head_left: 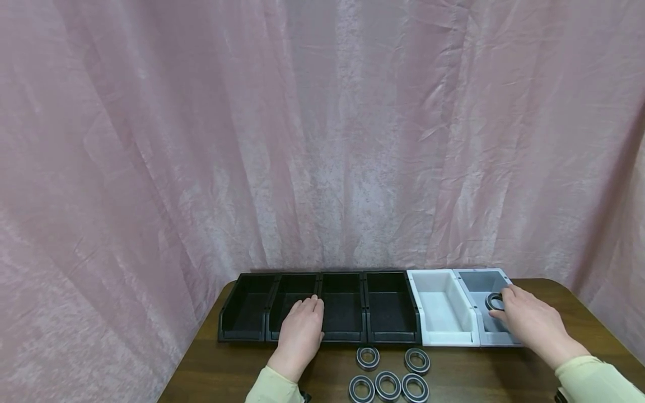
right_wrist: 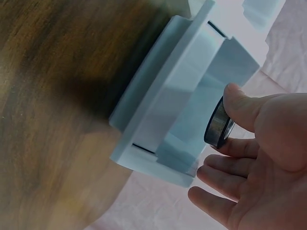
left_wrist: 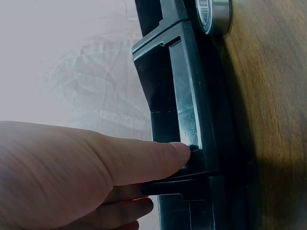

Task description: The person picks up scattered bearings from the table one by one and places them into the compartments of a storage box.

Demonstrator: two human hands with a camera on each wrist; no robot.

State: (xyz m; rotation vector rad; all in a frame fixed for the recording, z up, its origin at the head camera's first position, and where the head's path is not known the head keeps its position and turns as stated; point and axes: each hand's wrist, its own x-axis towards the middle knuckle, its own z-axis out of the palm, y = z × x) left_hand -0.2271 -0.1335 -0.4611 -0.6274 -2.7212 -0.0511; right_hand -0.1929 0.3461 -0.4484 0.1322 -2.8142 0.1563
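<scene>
Right hand (head_left: pixel 536 323) pinches a ring (head_left: pixel 493 302), probably for control, grey box (head_left: pixel 478 280) beneath; left hand (head_left: pixel 301 331), fingers extended, touches black box (left_wrist: pixel 188 103).

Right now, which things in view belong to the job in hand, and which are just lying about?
Likely the job:
round black-and-silver metal bearing, pinched by the right hand
five similar bearings
light-grey plastic bin at that hand
four black plastic bins, one touched by the left hand

Probably just around:
white plastic bin
pink crinkled fabric curtain
brown wooden table
</scene>
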